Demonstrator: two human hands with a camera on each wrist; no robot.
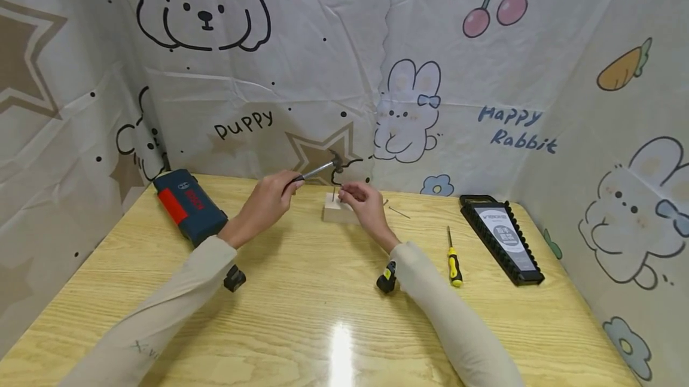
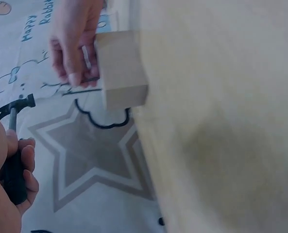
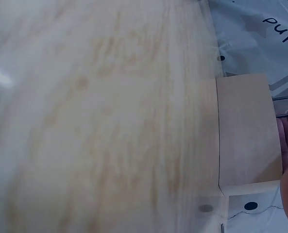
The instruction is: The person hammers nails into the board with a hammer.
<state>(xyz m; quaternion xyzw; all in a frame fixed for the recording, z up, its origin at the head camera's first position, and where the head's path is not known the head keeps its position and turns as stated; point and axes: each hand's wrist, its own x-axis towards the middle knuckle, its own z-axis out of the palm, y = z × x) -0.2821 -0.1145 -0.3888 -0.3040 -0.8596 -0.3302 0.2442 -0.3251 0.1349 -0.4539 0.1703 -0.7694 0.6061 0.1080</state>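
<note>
My left hand (image 1: pixel 271 195) grips the dark handle of a claw hammer (image 1: pixel 321 168), its head raised above and behind a pale wooden block (image 1: pixel 335 213). In the left wrist view the fingers wrap round the hammer's black grip. One nail (image 1: pixel 334 194) stands upright from the block's top, near its left end. Beside it, my right hand (image 1: pixel 367 206) pinches a second nail (image 3: pixel 285 115) between thumb and fingers, close over the block. Whether that nail's tip is sunk in the wood, I cannot tell. The right wrist view shows the block's side with both shanks jutting out.
A loose nail (image 1: pixel 399 212) lies right of the block. Farther right are a yellow-black screwdriver (image 1: pixel 454 261) and a black wrench rack (image 1: pixel 503 237). A blue-red Bosch case (image 1: pixel 196 204) sits at the left. Printed cloth (image 1: pixel 323 88) hangs behind the table's back edge.
</note>
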